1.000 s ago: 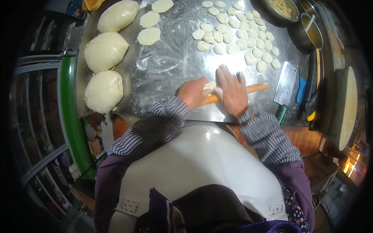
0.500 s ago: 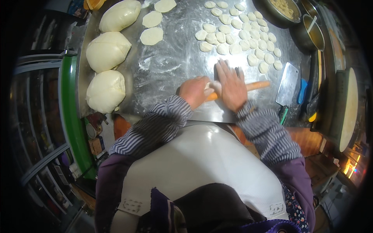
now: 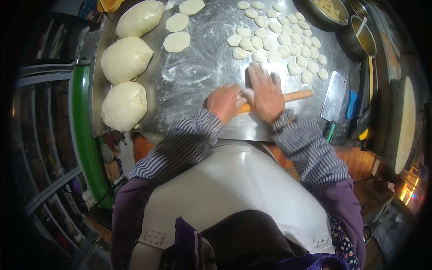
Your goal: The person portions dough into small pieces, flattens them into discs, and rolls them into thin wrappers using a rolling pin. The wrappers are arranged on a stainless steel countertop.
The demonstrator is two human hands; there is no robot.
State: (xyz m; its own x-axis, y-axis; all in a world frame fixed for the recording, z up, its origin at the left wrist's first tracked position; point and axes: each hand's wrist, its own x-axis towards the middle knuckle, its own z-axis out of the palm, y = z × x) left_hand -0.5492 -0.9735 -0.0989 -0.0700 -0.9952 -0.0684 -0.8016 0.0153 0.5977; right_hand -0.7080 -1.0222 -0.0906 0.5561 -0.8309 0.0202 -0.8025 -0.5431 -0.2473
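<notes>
My right hand (image 3: 265, 96) lies flat across a wooden rolling pin (image 3: 298, 95), its fingers stretched out and slightly spread, palm pressing on the pin. Beside it my left hand (image 3: 224, 103) is closed, fingers curled round the edge of a small dough piece (image 3: 241, 95), most of which the hands hide. The pin's near-left end shows just under the left fingers. Further up the metal table (image 3: 198, 90) many small flattened dough rounds (image 3: 283, 39) lie in a cluster. Three thin rolled wrappers (image 3: 177, 42) rest at the upper left.
Three large dough lumps (image 3: 123, 105) line the table's left edge. At right lie a cleaver (image 3: 334, 95) and a blue-handled tool (image 3: 351, 104). A metal bowl of filling (image 3: 326, 18) and a metal pot (image 3: 360, 40) stand at the upper right.
My right hand and the rolling pin have shifted slightly up, away from me. The left hand stays nearly in place, still closed at the dough piece.
</notes>
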